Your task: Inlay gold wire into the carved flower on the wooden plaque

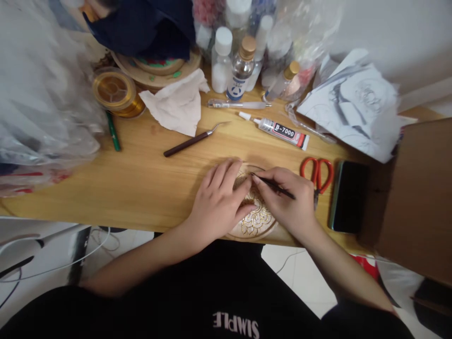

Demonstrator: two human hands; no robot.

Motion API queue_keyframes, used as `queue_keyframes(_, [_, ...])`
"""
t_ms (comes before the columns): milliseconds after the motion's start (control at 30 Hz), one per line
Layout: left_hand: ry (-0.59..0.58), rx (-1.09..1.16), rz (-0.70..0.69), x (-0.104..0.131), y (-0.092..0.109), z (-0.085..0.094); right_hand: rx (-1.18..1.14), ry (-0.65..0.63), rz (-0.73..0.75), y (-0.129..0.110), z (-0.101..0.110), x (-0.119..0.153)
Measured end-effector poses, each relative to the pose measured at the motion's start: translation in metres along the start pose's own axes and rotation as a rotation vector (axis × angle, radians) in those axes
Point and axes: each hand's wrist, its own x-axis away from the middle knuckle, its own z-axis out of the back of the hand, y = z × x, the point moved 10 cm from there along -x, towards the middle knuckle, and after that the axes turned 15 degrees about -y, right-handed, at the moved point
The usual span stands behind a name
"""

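Observation:
A round wooden plaque (259,216) with a flower pattern outlined in gold wire lies at the table's front edge. My left hand (219,200) rests over its left side, fingers spread and holding nothing, thumb and index finger reaching across the pattern. In my right hand (291,195) is a slim black pen-like tool (279,188), pinched between thumb and fingers. Its tip meets the upper part of the plaque, close to my left index finger. Whether the tip grips any wire is too small to tell. Both hands hide parts of the pattern.
Right of my hand lie red-handled scissors (319,176), a phone (349,197) and a cardboard box (416,197). Behind are a glue tube (284,133), a brown-handled pick (189,143), a pen (236,104), tissue (178,103), a gold wire spool (118,94) and several bottles (238,75).

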Motion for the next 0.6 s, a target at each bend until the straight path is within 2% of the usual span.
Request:
queue_keyframes(233, [-0.027,0.008,0.013,0.0,-0.003,-0.002,0.003,0.088,-0.073,-0.005,-0.002,0.006])
queue_keyframes(600, [-0.044,0.014,0.029,0.0,-0.004,-0.006,-0.064,0.227,-0.186,0.001,-0.007,0.017])
